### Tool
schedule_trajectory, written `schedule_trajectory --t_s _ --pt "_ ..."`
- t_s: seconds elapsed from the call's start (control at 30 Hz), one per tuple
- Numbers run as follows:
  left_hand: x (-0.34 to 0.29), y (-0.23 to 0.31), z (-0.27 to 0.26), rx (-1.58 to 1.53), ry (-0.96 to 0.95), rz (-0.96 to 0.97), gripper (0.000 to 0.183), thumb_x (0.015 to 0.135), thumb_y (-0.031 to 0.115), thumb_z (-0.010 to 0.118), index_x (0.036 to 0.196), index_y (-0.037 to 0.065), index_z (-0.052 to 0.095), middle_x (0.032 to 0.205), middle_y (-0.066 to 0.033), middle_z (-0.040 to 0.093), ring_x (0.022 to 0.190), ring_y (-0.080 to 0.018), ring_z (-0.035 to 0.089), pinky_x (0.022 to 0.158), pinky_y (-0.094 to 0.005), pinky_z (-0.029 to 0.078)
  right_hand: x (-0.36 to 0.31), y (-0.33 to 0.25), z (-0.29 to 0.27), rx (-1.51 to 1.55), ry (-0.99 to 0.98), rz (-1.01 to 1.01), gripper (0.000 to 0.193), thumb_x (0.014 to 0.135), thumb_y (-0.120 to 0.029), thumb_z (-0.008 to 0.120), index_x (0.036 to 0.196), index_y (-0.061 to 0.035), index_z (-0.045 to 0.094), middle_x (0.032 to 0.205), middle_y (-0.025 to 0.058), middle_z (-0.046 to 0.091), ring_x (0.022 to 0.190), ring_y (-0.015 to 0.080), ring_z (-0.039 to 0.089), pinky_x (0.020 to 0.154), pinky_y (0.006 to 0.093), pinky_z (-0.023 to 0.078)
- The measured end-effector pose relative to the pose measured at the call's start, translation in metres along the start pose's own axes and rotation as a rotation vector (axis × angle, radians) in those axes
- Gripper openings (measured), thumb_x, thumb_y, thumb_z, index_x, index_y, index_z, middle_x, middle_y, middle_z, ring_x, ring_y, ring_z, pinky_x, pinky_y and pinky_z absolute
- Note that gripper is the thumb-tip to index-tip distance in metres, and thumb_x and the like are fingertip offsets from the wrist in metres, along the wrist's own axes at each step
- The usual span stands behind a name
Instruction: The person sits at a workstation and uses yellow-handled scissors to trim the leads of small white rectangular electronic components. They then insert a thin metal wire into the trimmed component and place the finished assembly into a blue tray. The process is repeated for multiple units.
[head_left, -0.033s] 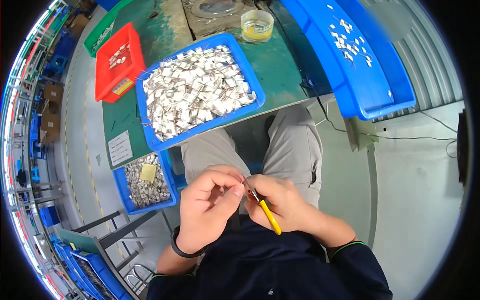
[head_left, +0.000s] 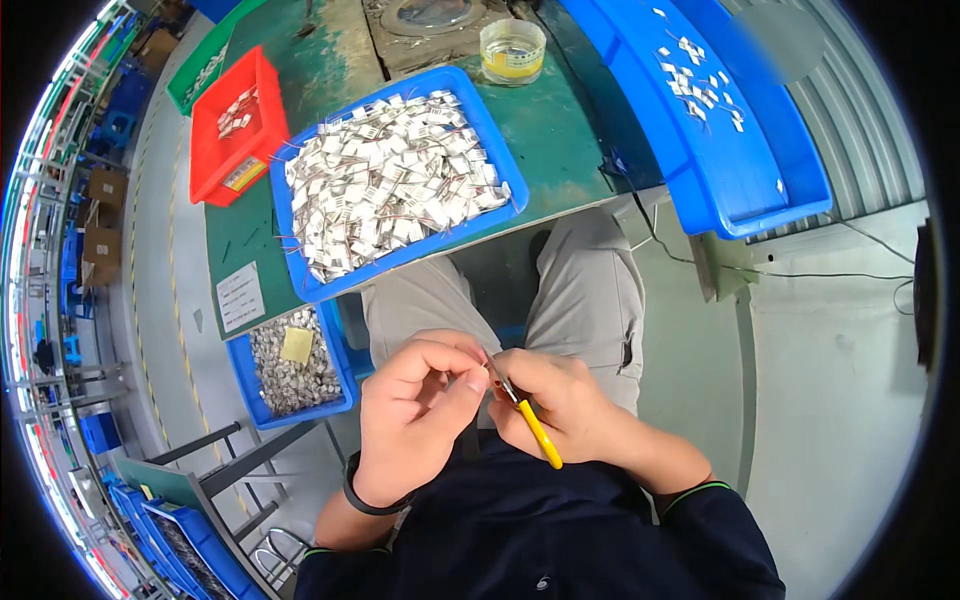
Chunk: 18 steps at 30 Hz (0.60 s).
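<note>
Over my lap, my left hand (head_left: 418, 420) is closed in a pinch, thumb against forefinger. What it holds is too small to make out; a tiny light, reddish bit shows at the fingertips. Close beside it, my right hand (head_left: 562, 405) is wrapped round a slim metal tool with a yellow handle (head_left: 540, 433). The tool's metal end points up and left to the left fingertips, and its kind is partly hidden by the hand. Beyond both hands, a blue tray (head_left: 515, 190) on the bench is heaped with small white parts with thin wires (head_left: 385, 180).
A red bin (head_left: 215, 175) and a clear cup with a yellow band (head_left: 512, 65) stand on the green bench (head_left: 560, 150). At right is a long blue bin (head_left: 740, 180) with several white parts. Lower left, a blue crate (head_left: 345, 395) holds small greyish parts, near a metal rack (head_left: 245, 462).
</note>
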<state>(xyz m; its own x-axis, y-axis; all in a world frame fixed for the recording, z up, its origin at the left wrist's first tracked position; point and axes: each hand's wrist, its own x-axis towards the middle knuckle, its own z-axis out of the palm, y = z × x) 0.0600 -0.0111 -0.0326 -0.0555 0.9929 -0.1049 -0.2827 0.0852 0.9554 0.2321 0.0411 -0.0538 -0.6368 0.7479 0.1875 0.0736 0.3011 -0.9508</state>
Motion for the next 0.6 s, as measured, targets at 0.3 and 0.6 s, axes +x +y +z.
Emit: schedule_trajectory --t_s 0.3,0.6 --pt "-0.0004 -0.0028 0.0036 0.028 0.022 -0.003 0.007 0.093 -0.006 0.062 0.099 -0.003 0.061 0.107 -0.0111 0.061 0.095 -0.014 0.059 0.085 -0.0285 0.049 -0.0012 0.0045 -0.0001 0.016 -0.006 0.005 0.022 0.075 -0.002 0.068 0.092 -0.0005 0.054 0.068 0.0154 0.051 0.061 0.0372 0.055 0.054 0.0423 0.044" --pt "-0.0016 -0.0016 0.0023 0.046 0.036 -0.011 0.008 0.093 -0.007 0.062 0.1 -0.003 0.061 0.107 -0.0119 0.061 0.098 -0.015 0.059 0.086 -0.0294 0.049 0.0002 0.0049 0.0006 0.021 -0.024 0.021 0.022 0.075 -0.002 0.068 0.087 -0.0006 0.05 0.068 0.0157 0.052 0.062 0.0385 0.055 0.054 0.0428 0.044"
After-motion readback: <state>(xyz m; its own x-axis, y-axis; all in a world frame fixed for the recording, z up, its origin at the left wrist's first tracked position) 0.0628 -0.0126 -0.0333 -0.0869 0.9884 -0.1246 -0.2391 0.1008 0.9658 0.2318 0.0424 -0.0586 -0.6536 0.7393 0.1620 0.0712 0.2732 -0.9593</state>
